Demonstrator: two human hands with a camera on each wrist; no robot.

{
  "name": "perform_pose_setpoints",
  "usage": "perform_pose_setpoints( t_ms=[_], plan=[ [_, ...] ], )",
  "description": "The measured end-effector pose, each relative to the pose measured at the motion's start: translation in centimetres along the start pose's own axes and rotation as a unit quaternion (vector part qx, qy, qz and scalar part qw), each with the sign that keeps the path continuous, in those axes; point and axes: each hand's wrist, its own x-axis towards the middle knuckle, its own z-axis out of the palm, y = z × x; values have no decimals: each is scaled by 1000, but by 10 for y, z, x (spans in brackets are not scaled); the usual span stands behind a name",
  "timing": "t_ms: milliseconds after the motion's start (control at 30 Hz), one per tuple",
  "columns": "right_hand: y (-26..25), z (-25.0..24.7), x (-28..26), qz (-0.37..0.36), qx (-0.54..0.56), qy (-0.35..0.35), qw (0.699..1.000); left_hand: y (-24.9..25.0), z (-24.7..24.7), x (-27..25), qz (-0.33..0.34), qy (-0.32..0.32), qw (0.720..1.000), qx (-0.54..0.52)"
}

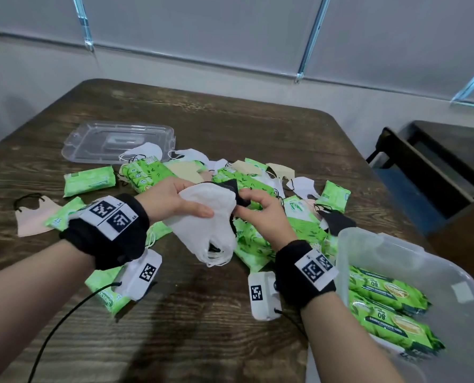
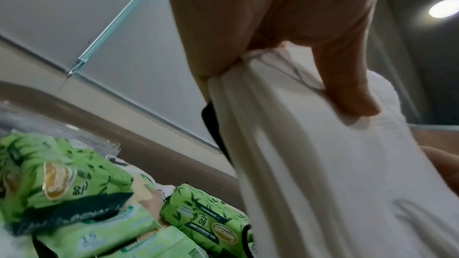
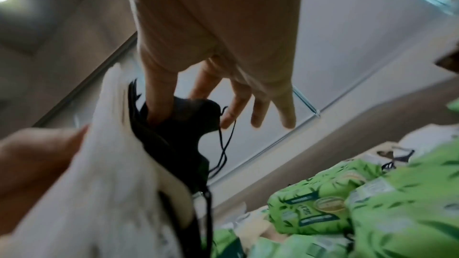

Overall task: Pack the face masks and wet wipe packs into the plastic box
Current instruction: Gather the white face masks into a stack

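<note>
Right now my left hand (image 1: 175,199) grips a stack of white masks (image 1: 208,217) above the wipe packs (image 1: 246,236), while my right hand (image 1: 260,208) pinches a black mask (image 3: 183,125) at the stack's edge, near the plastic box (image 1: 412,255).

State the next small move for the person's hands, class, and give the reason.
Probably press the black mask flat against the white masks, then carry the bundle to the plastic box. The left hand grips the white masks, the right hand pinches the black one beside them, and the box holds only wipe packs.
</note>
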Motion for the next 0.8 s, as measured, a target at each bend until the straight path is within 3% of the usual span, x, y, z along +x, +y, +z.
perform_pose_setpoints(
  t_ms=[100,200,367,500,800],
  plan=[
    [9,1,0,-35,-118,9,992,0,-2,-3,-9,-21,999,44],
    [12,-1,3,-36,-139,19,989,-1,-5,-5,2,-21,999,28],
    [12,-1,2,-9,-58,-12,998,3,-4,-7,-11,-30,996,-83],
    [4,3,-2,-5,7,-69,998,-4,5,-2,-51,-51,992,-107],
    [0,0,-5,2,59,-134,989,-15,13,11,-47,16,993,-104]
  ],
)
